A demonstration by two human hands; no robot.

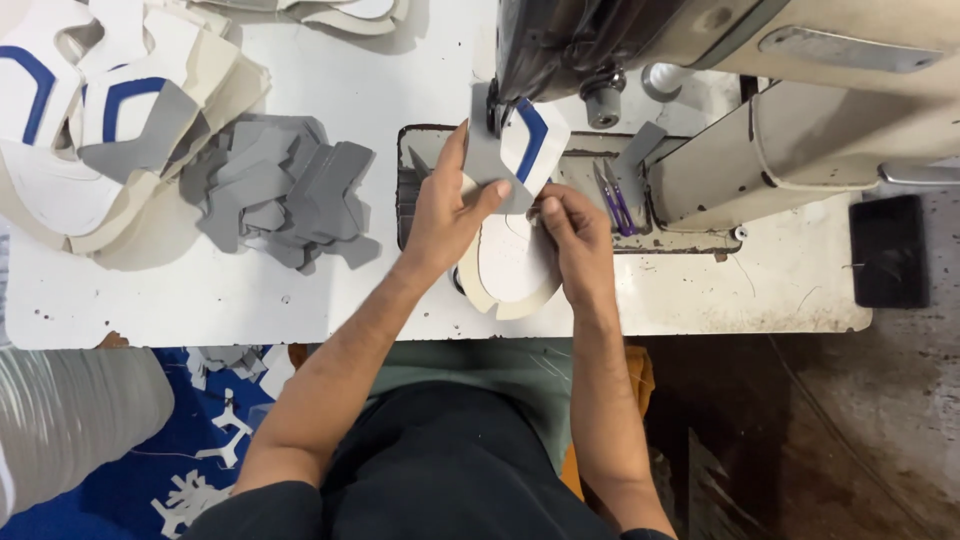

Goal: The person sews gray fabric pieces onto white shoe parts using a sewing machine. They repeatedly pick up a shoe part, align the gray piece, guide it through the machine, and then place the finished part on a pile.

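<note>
A white shoe-upper piece [512, 262] with a grey patch and a blue stripe lies under the needle of a sewing machine [800, 110]. My left hand [445, 205] presses on the grey patch with thumb and fingers spread over it. My right hand [575, 240] pinches the piece's right edge with the fingers bent down on it. The front end of the piece, with its blue stripe [533, 135], sits beneath the machine head.
A pile of grey cut patches [285, 190] lies left of my hands. Stacked white, blue and grey uppers [100, 110] fill the far left of the white table [200, 300]. Purple snips [615, 200] rest by the machine base. A black box [888, 250] sits at the right edge.
</note>
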